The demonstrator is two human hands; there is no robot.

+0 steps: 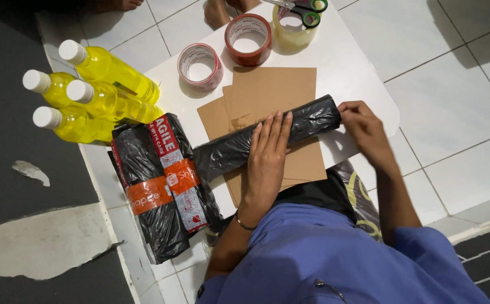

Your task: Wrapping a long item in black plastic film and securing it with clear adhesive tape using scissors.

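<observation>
Left hand: laid flat, fingers straight and spread, palm pressing on the middle of a long roll wrapped in crinkled black plastic film, apparently to keep it from unrolling. Right hand: at the roll's 3 o'clock end, fingers curled and pinching the loose plastic there, seemingly tucking or gathering it.

Roll: lies slantwise across a stack of flat brown cardboard sheets, which rest on a low white rounded table.

At 9 o'clock of the roll: two finished black-wrapped parcels banded with orange and red-white tape, touching each other.

At 10 o'clock: four clear plastic bottles of yellow liquid with white caps, lying clustered.

At 12 o'clock: red-and-white tape roll, dark red tape roll, clear tape roll with green-handled scissors resting on it, all within reach.

Floor: white tiles.
</observation>
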